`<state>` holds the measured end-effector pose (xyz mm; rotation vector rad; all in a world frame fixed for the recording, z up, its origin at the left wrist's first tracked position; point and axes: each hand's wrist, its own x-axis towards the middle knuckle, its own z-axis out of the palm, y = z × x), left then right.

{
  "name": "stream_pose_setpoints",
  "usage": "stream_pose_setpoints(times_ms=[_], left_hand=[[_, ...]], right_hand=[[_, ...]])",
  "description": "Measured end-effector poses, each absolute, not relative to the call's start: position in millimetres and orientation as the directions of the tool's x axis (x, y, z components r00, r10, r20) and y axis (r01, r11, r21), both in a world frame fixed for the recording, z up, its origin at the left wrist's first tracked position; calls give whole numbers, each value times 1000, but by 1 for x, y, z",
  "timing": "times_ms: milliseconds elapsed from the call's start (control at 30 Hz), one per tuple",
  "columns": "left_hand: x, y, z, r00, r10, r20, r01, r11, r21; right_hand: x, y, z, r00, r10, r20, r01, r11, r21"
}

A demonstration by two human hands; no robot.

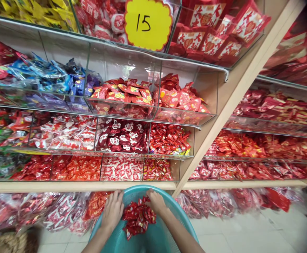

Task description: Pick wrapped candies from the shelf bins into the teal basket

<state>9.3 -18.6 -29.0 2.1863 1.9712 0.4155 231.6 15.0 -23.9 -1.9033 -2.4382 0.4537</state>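
Observation:
A teal plastic basket [183,214] with a perforated upper wall stands low in front of me in the head view. My left hand [113,208] lies over its left rim, back of the hand up, with the fingers bent over the edge. Inside the far right of the rim is my right hand [155,202], its fingers curled against a cluster of red wrapped candies [139,218]. The candies show between both hands, above the basket's bottom. The right fingertips are partly hidden, and how many candies they grip is unclear.
Shelves with clear bins of wrapped candies [123,135] rise ahead. A yellow price tag [148,24] reading 15 hangs at the top. A slanting wooden post [213,135] divides the shelves. Bagged candies [66,212] sit beneath, above a tiled floor [211,242]. A woven item [7,242] is lower left.

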Motion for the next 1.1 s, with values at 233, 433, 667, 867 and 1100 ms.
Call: stream_pose_setpoints(times_ms=[233, 433, 667, 867, 1100], left_hand=[[9, -20, -28, 77, 993, 91, 951, -100, 291], [9, -20, -28, 84, 993, 82, 950, -104, 293], [10, -21, -27, 74, 994, 75, 956, -92, 280], [10, -19, -28, 75, 995, 70, 952, -92, 292], [10, -20, -30, 67, 991, 113, 954, -97, 285]], right_hand=[[226, 13, -21, -293, 935, -198, 948, 258, -185], [228, 10, -27, -308, 934, -179, 947, 284, -148], [222, 10, -34, -420, 889, -180, 901, 385, -202], [218, 7, -35, -438, 865, -247, 895, 391, -217], [217, 12, -17, -413, 897, -161, 893, 363, -268]])
